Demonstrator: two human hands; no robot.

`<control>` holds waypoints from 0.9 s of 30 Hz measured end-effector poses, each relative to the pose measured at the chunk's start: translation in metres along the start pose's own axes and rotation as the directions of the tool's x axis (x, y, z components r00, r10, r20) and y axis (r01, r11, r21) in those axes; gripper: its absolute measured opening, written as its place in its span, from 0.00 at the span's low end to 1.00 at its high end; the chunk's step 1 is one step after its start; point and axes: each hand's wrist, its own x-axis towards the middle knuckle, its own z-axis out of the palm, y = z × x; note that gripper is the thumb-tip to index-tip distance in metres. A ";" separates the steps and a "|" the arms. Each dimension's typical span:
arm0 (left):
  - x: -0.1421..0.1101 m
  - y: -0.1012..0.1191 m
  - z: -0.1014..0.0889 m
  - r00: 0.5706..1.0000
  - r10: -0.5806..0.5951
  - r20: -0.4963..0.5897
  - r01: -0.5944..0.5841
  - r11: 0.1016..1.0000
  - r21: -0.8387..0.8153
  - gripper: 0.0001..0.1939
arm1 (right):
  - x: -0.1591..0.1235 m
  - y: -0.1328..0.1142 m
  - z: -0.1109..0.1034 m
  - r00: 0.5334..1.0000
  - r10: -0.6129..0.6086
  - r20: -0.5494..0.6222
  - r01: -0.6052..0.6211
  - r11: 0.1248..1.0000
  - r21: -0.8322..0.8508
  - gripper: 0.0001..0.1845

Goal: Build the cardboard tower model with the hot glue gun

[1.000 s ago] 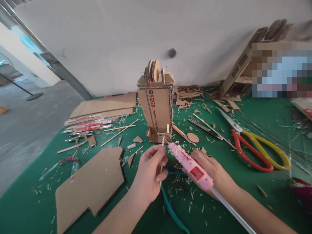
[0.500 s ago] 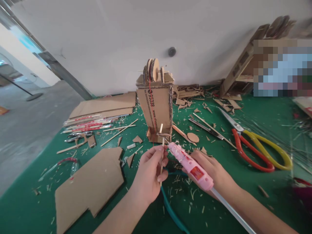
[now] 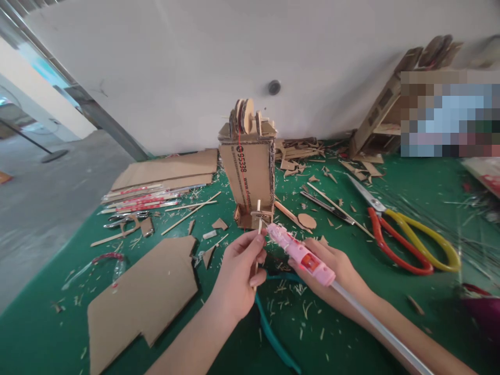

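My left hand [image 3: 244, 268] pinches a thin wooden stick [image 3: 259, 209] held nearly upright. A small cardboard disc [image 3: 262, 214] sits around the stick above my fingers. In my right hand [image 3: 332, 265] is a pink hot glue gun [image 3: 302, 253], its nozzle close to the stick just under the disc; whether it touches, I cannot tell. A long clear glue stick [image 3: 378, 325] runs out of its back end. Behind my hands stands an upright cardboard box [image 3: 253, 172] with round cardboard discs [image 3: 244, 115] on top and a red thread down its front.
Orange and yellow-handled scissors [image 3: 406, 234] lie to the right, beside a craft knife [image 3: 328, 207]. A cut cardboard sheet [image 3: 144, 297] lies at left, near wrapped sticks [image 3: 140, 198]. A teal cable [image 3: 269, 328] runs below my hands. Cardboard scraps [image 3: 297, 156] litter the green table.
The view has shifted slightly. The disc on the stick shows more of its flat face now, and the glue gun stays close beneath it. Both hands keep their hold.
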 end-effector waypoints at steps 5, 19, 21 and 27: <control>0.006 0.001 -0.001 0.999 0.032 -0.017 -0.032 0.999 -0.003 0.12 | 0.011 0.004 0.004 0.999 0.026 0.032 -0.026 1.000 0.000 0.08; 0.004 0.001 0.001 0.997 0.042 -0.062 -0.041 0.999 0.031 0.13 | 0.004 0.008 0.007 0.996 0.042 0.074 -0.043 0.999 0.012 0.04; 0.004 0.001 0.001 0.996 0.051 -0.068 -0.050 0.998 0.026 0.14 | 0.003 0.009 0.007 0.995 0.042 0.090 -0.042 0.999 0.004 0.03; 0.005 0.000 -0.001 0.993 0.094 -0.070 -0.092 0.995 0.041 0.15 | 0.002 0.011 0.007 0.998 0.009 0.069 -0.007 1.000 -0.017 0.03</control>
